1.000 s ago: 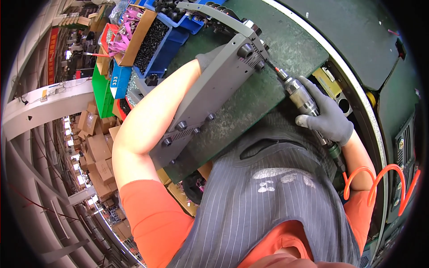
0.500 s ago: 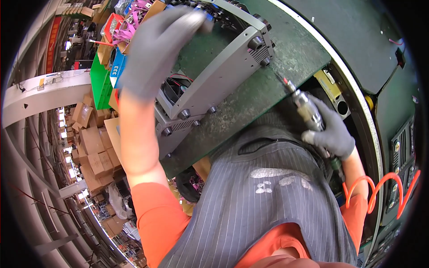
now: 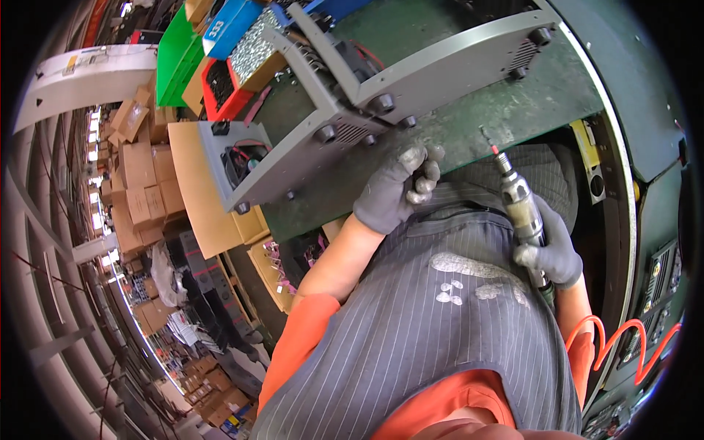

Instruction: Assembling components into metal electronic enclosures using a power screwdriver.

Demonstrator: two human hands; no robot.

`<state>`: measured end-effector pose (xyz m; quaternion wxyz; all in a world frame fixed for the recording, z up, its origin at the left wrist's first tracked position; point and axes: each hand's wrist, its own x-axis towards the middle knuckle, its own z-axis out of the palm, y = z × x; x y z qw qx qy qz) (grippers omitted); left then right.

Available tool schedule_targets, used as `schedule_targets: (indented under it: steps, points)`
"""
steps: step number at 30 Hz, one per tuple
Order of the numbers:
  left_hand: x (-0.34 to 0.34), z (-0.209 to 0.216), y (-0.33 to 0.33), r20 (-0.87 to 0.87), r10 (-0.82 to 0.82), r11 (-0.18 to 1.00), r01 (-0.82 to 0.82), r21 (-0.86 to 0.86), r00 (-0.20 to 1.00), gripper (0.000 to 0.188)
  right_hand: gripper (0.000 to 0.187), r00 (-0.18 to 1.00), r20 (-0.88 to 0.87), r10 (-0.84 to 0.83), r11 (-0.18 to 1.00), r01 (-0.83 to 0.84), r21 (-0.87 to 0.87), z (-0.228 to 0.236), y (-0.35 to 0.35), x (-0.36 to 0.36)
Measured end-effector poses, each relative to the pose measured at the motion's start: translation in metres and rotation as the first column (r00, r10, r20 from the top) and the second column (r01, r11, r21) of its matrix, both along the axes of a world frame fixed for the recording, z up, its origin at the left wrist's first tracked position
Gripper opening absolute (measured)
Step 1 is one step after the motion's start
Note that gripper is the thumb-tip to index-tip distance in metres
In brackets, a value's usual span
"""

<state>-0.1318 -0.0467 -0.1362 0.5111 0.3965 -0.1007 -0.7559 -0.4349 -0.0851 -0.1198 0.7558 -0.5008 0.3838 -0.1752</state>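
My right hand (image 3: pixel 551 246), in a grey glove, grips a pneumatic screwdriver (image 3: pixel 522 209) whose bit points away from me over the near edge of the green worktop (image 3: pixel 469 136). A coiled orange air hose (image 3: pixel 636 326) runs from its lower end. My left hand (image 3: pixel 396 189), also gloved, is near that edge with its fingers curled in; whether something small is in them cannot be made out. Beyond it lie two grey metal casings on the worktop, the right casing (image 3: pixel 447 70) and the left casing (image 3: pixel 301 139), with black round feet facing me. Neither hand touches them.
At the far left are a red bin (image 3: pixel 238 103) of dark small parts, a blue bin (image 3: pixel 233 28), a green bin (image 3: pixel 176 62) and a heap of silvery small parts (image 3: pixel 258 45). A cardboard sheet (image 3: pixel 196 191) stands left of the casings. Stacked cartons (image 3: pixel 147 198) are farther left.
My left hand has come back from over the casings to the near worktop edge, fingers now curled. The view has shifted, showing more of the left casing. My right hand still holds the screwdriver.
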Motion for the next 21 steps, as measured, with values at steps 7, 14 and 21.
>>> schedule_targets:
  steps: [7, 14, 21]
  points:
    - [0.009, 0.022, 0.006, 0.533, 0.149, 0.98, -0.054, -0.191, 0.833, 0.046, 0.097, 0.954, -0.019, 0.298, 0.937, -0.296, -0.184, 0.024, 0.003, 0.043]
    - [0.024, 0.028, 0.016, 0.629, 0.135, 0.98, -0.011, -0.197, 0.766, 0.047, 0.095, 0.939, -0.093, 0.331, 0.925, -0.343, -0.163, 0.029, 0.011, 0.061]
    - [0.04, 0.023, 0.021, 0.622, 0.05, 0.98, 0.082, -0.183, 0.781, 0.045, 0.094, 0.938, -0.06, 0.341, 0.923, -0.346, -0.167, 0.03, 0.017, 0.067]
